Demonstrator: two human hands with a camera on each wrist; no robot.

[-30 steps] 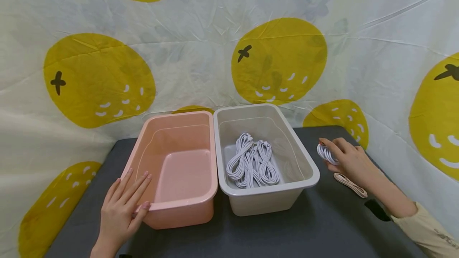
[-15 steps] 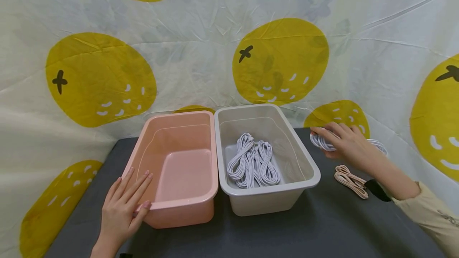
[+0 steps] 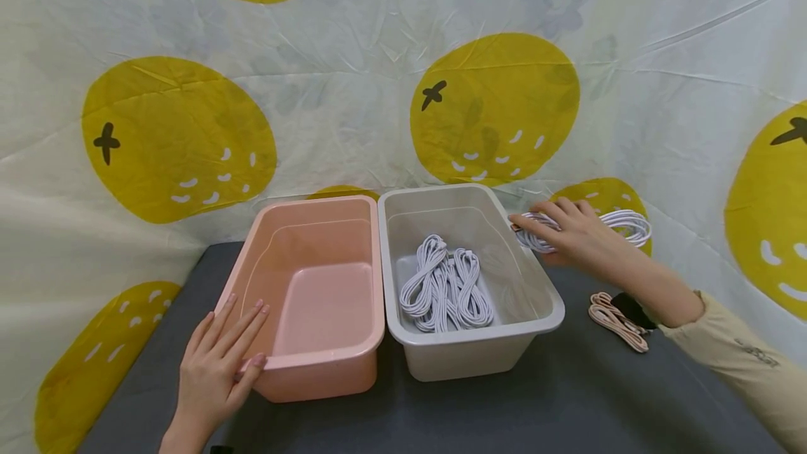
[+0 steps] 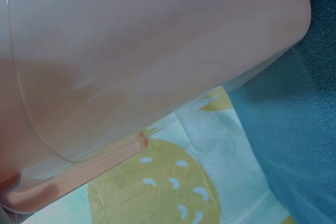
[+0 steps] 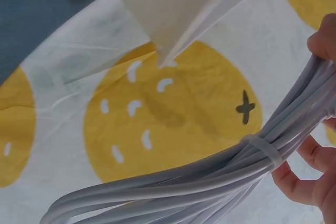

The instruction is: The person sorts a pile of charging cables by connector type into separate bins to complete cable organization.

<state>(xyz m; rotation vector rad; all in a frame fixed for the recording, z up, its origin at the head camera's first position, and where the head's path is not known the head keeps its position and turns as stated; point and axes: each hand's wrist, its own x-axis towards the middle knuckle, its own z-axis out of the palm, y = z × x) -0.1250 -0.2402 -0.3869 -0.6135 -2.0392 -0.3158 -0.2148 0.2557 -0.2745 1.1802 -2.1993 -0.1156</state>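
My right hand (image 3: 570,233) grips a coiled white cable (image 3: 627,225) at the right rim of the light grey bin (image 3: 479,335). In the right wrist view a clear tie binds the middle of this cable (image 5: 226,169), and the fingertips hold it there. Several similar white cable bundles (image 3: 441,293) lie inside the grey bin. My left hand (image 3: 211,366) rests with straight fingers on the near left corner of the pink bin (image 3: 315,356). The pink bin's wall (image 4: 157,35) fills much of the left wrist view, where the hand is hidden.
A coiled beige cable (image 3: 614,324) lies on the dark table (image 3: 454,412) to the right of the grey bin, beside my right wrist. The two bins stand side by side. A white cloth with yellow fruit prints (image 3: 353,118) hangs behind them.
My right hand has lifted the white cable and carried it left, from beside the beige cable to the grey bin's rim. The beige cable shows more fully now. My left hand stays put.
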